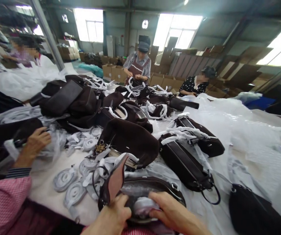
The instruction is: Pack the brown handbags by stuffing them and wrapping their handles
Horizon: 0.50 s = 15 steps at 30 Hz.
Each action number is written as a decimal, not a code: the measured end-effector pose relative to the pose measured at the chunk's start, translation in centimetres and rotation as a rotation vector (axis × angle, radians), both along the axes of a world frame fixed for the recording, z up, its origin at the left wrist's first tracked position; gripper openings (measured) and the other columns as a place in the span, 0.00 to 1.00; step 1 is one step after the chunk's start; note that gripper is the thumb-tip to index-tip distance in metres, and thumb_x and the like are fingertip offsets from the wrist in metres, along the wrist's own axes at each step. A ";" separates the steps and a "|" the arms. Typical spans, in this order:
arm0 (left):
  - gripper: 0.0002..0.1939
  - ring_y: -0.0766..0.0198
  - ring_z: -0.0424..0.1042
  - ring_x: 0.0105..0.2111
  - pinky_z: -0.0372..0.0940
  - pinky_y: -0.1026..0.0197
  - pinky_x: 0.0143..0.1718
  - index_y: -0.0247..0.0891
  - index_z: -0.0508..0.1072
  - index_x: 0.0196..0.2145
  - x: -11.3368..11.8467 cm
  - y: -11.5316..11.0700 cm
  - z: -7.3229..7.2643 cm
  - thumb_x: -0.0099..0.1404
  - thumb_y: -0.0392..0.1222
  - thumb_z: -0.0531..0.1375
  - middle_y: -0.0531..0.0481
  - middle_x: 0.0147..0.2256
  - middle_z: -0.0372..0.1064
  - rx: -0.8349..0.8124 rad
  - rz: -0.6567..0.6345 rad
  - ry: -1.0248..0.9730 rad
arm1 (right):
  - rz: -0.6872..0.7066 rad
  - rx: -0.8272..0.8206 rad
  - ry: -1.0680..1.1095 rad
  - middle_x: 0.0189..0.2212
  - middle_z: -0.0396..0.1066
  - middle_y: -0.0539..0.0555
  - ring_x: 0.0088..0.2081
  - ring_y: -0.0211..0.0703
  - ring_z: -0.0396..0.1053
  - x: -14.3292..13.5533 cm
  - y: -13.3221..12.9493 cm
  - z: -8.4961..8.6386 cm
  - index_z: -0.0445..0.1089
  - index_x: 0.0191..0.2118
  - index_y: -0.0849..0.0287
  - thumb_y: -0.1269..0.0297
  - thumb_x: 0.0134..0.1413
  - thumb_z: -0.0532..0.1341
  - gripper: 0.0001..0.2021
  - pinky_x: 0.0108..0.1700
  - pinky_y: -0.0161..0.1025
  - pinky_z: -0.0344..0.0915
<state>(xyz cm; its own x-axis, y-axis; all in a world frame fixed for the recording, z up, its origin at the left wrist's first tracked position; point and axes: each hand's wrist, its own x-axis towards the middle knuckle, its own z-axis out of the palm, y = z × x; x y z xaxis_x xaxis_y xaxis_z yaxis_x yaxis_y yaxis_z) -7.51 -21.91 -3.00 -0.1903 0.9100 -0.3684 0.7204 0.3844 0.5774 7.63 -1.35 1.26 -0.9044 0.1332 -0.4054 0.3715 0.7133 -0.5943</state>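
The person's left hand [113,217] and right hand [172,213] are both resting on the open dark handbag [142,192] at the near edge of the work table [45,182]. The left fingers are curling closed over the bag's mouth, beside its raised pink-lined flap [116,179]. The right fingers are gripping a wad of clear plastic stuffing [142,205] that is sitting inside the bag's opening.

Just left of the handbag, coiled white foam strips [67,182] are lying on the table. Directly behind the handbag, a brown suede bag [130,140] is lying on its side, and to its right a black bag with wrapped handles [182,160] is lying close by. Far left of the handbag, a co-worker's hand [34,143] in a pink checked sleeve is reaching into plastic wrap. Well beyond the handbag, a person in an apron [137,67] is standing at the table's far end.
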 end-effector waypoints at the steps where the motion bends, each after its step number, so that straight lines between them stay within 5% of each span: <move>1: 0.15 0.45 0.68 0.55 0.66 0.47 0.56 0.39 0.78 0.36 -0.1 0.1 0.1 0.52 0.27 0.58 0.41 0.55 0.68 -0.026 -0.018 0.025 | 0.066 0.072 -0.024 0.44 0.78 0.58 0.47 0.52 0.75 -0.1 -0.6 -0.3 0.72 0.47 0.58 0.69 0.58 0.59 0.11 0.48 0.41 0.68; 5: 0.15 0.48 0.71 0.50 0.68 0.49 0.52 0.40 0.77 0.34 -0.2 0.7 0.1 0.52 0.25 0.58 0.44 0.51 0.69 -0.069 -0.078 0.097 | 0.269 0.312 -0.101 0.49 0.77 0.71 0.45 0.61 0.78 -2.4 -4.5 -2.8 0.74 0.50 0.66 0.76 0.55 0.57 0.18 0.39 0.44 0.74; 9: 0.16 0.50 0.72 0.48 0.68 0.51 0.50 0.40 0.74 0.34 0.0 1.2 -0.2 0.48 0.25 0.57 0.44 0.49 0.69 -0.062 -0.074 0.139 | 0.283 0.338 -0.162 0.38 0.80 0.70 0.37 0.64 0.80 -4.9 -6.3 -4.9 0.78 0.42 0.68 0.74 0.49 0.62 0.13 0.32 0.44 0.73; 12: 0.23 0.50 0.69 0.54 0.65 0.53 0.55 0.40 0.72 0.39 -0.3 1.2 -0.1 0.43 0.25 0.57 0.45 0.54 0.67 0.006 0.035 0.103 | 0.257 0.288 -0.128 0.35 0.82 0.63 0.36 0.60 0.81 -4.2 -4.8 -3.3 0.78 0.41 0.61 0.63 0.55 0.63 0.11 0.31 0.40 0.70; 15: 0.24 0.56 0.73 0.49 0.67 0.60 0.50 0.43 0.72 0.42 -1.6 0.1 1.5 0.46 0.28 0.58 0.49 0.51 0.71 0.124 -0.020 -0.027 | 0.137 0.185 0.036 0.36 0.82 0.55 0.37 0.51 0.79 -1.6 -1.9 0.6 0.76 0.40 0.54 0.58 0.63 0.56 0.12 0.36 0.39 0.69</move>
